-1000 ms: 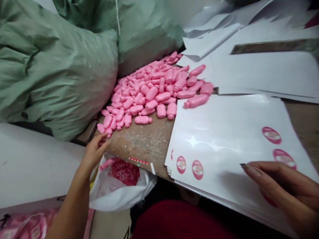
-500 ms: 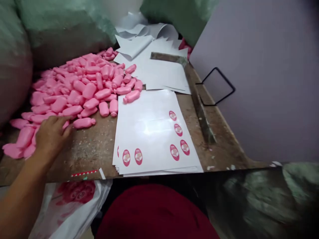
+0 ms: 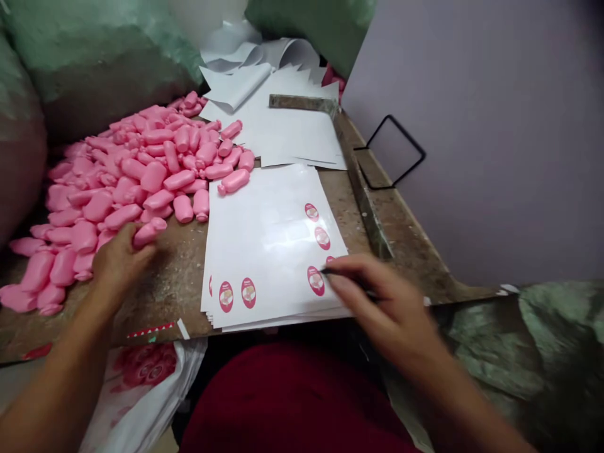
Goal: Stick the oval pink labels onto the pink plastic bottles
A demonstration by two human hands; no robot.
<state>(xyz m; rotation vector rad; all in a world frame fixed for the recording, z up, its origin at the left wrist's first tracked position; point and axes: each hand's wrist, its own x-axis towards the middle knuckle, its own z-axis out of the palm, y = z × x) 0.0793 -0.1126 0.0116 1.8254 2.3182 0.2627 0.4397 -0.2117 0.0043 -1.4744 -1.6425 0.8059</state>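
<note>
My left hand [image 3: 123, 261] is closed around a pink plastic bottle [image 3: 150, 231], lifted at the near edge of a heap of several similar bottles [image 3: 136, 176]. That heap lies on a worn wooden table [image 3: 174, 283]. My right hand [image 3: 377, 302], slightly blurred, is over the near right corner of a stack of white sheets [image 3: 268, 251]. A thin dark tool [image 3: 368, 293] seems pinched in its fingers, its tip at a pink oval label [image 3: 316, 280]. Several more labels show along the sheet's edges.
Green woven sacks [image 3: 94, 63] bulge behind and left of the heap. Loose white sheets [image 3: 292, 126] and a metal straightedge [image 3: 302, 102] lie at the back. A black wire frame [image 3: 389, 151] hangs on a lilac wall [image 3: 495, 126]. A white printed plastic bag [image 3: 141, 390] sits below the table edge.
The view has swung left, bringing the whole sheet stack in. My left hand has moved onto the heap and closed around a bottle. My right hand has returned over the sheets.
</note>
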